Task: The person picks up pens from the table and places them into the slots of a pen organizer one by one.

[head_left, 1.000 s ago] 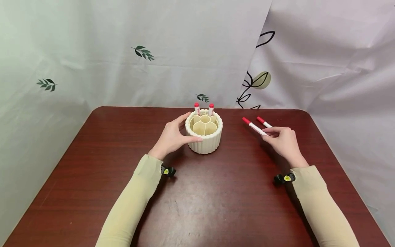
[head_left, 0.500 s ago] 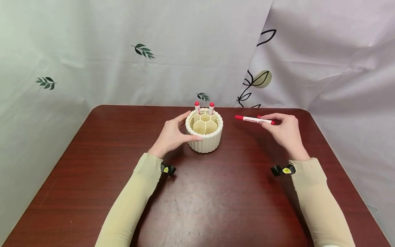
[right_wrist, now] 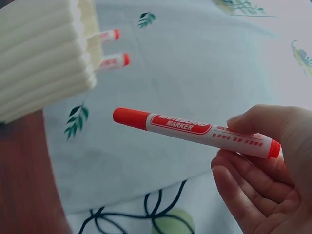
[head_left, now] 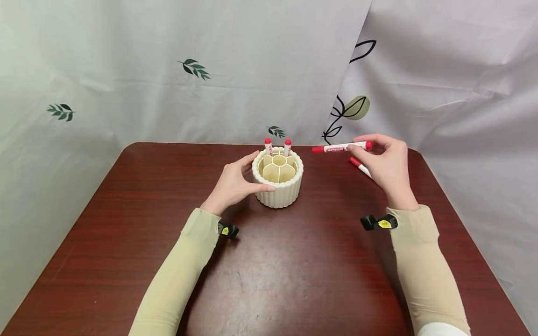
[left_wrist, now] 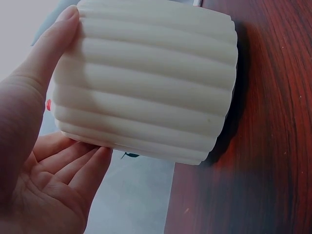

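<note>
A cream, ribbed round pen holder (head_left: 278,193) with several compartments stands on the table. My left hand (head_left: 233,186) grips its left side, thumb on the front and fingers behind; the left wrist view shows the ribbed wall (left_wrist: 146,78) between thumb and fingers. Two red-capped markers stand upright in the rear compartments, one at left (head_left: 268,146) and one at right (head_left: 287,147). To the right, my right hand (head_left: 386,165) pinches a red and white whiteboard marker (right_wrist: 185,129) near its tail end, raised above the table with the red cap pointing left.
Another red-capped marker (head_left: 360,166) lies on the table below the right hand, partly hidden by it. The dark red-brown wooden table (head_left: 277,270) ends at a back edge against a pale leaf-printed curtain (head_left: 235,102).
My right hand has lifted the whiteboard marker from the table, moving up and slightly left as the marker turned nearly level. The left hand and pen holder have stayed in place.
</note>
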